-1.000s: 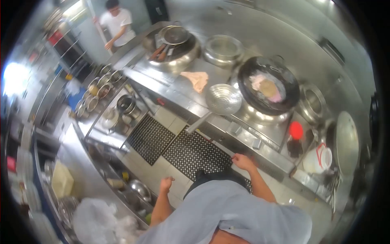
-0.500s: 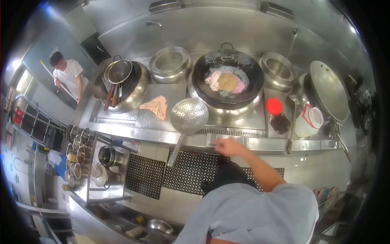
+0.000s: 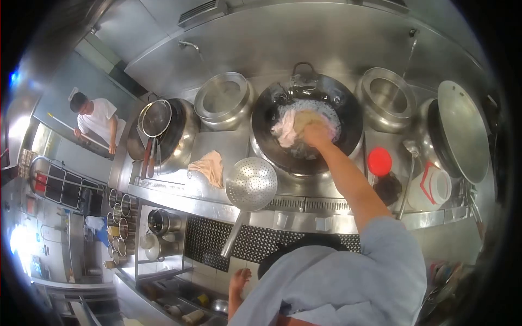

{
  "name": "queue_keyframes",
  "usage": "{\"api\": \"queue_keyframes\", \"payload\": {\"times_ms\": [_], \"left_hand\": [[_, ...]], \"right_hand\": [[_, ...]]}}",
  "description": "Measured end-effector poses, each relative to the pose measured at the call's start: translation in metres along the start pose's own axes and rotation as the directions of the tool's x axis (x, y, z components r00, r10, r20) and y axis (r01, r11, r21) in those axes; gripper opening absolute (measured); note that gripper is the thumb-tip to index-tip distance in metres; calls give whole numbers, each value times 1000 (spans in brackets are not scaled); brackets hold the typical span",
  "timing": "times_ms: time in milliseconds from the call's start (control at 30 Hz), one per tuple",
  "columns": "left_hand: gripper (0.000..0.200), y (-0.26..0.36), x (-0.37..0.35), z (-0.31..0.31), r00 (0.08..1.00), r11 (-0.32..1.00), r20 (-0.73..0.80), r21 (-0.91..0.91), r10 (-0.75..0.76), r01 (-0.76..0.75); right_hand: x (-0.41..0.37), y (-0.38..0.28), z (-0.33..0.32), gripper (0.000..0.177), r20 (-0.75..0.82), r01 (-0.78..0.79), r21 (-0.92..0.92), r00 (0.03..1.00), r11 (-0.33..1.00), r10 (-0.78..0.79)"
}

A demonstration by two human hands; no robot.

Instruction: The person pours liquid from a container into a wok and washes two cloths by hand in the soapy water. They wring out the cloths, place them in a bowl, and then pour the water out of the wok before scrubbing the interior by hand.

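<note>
My right hand (image 3: 318,135) reaches down into the black wok (image 3: 272,149), over a tan, rounded pad-like lump (image 3: 305,118). Its fingers are blurred against the lump, and I cannot tell whether they grip it. A pale pink cloth (image 3: 284,129) lies just left of this hand, wet among white suds (image 3: 329,110) in the wok. Low beside my body hangs my left hand (image 3: 239,281), holding nothing, its fingers loosely apart. A perforated skimmer (image 3: 251,183) rests at the stove's front edge with its handle sticking out over the floor.
Metal pots (image 3: 223,100) flank the wok. A folded cloth (image 3: 207,167) lies left; a red-lidded jar (image 3: 379,161), a white tub (image 3: 432,187) and a large pan (image 3: 463,130) stand right. A person (image 3: 97,120) holds a pole at far left. A trolley (image 3: 157,250) stands behind left.
My right hand has moved from in front of the stove edge forward into the wok. My left hand has come into view at the bottom. The view has shifted.
</note>
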State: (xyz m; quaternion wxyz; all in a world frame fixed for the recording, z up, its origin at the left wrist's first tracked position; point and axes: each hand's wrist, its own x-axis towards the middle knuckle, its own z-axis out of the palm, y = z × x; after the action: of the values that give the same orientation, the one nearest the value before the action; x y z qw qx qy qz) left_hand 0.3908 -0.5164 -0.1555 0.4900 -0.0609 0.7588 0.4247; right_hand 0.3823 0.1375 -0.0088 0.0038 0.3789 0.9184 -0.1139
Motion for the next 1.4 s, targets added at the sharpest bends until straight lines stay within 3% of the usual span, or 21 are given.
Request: {"api": "queue_keyframes", "payload": {"times_ms": [67,167,267,367,400,467,533,567,600,667,700,833,933,967,1067,1233,1333,1367,1400], "left_hand": [[36,88,-44,34,997,998,71,34,45,-47],[33,160,-59,71,977,996,197,32,80,-88],[30,214,-57,72,944,963,245,97,220,-250],[28,264,-51,70,863,866,285,164,417,-472],[27,283,-47,72,821,819,302,173,484,-547],[27,336,-38,84,686,624,353,287,636,-727],[30,397,-32,109,642,528,354,372,680,-764],[36,434,-36,126,503,341,367,424,783,-839],[41,461,-18,146,371,339,363,151,855,-929],[48,521,10,188,109,111,309,10,945,-994],[46,551,11,205,128,124,329,33,935,-992],[32,615,28,250,183,190,470,33,863,-981],[23,628,23,252,232,193,539,129,809,-973],[25,629,22,251,239,232,537,82,809,-969],[27,627,20,247,249,302,543,-9,802,-953],[30,630,29,233,256,295,560,20,788,-955],[31,638,31,223,256,276,566,51,784,-960],[30,637,33,223,254,328,536,-46,805,-943],[30,633,39,228,248,368,507,-148,825,-918]], "right_hand": [[18,-8,27,22,-131,27,-60,991,998,-35],[-9,-31,16,23,-58,299,128,954,946,-294],[42,6,52,26,149,119,117,979,986,-136],[30,27,47,27,172,148,30,973,989,-151],[25,27,30,28,168,144,164,971,976,-171],[16,20,-27,29,141,133,414,968,900,-207],[30,26,-73,32,-165,297,431,954,852,-249],[26,21,-105,31,-214,316,487,947,814,-239],[19,11,-139,30,-269,340,537,936,772,-225],[7,-7,-189,26,-163,250,723,968,643,-193],[4,-13,-209,24,-112,200,799,976,567,-187],[-13,-27,-246,21,-270,305,830,952,468,-142],[-22,-19,-249,20,-310,295,837,950,460,-46],[-26,-14,-245,19,-293,282,899,956,335,-18],[-26,11,-229,19,-228,220,930,974,293,-8],[-46,22,-233,25,-225,136,726,973,674,46],[-46,42,-225,24,-133,82,683,991,726,13],[-38,52,-210,27,-114,76,754,993,652,16],[-45,33,-205,30,-129,52,891,981,451,143]]}}
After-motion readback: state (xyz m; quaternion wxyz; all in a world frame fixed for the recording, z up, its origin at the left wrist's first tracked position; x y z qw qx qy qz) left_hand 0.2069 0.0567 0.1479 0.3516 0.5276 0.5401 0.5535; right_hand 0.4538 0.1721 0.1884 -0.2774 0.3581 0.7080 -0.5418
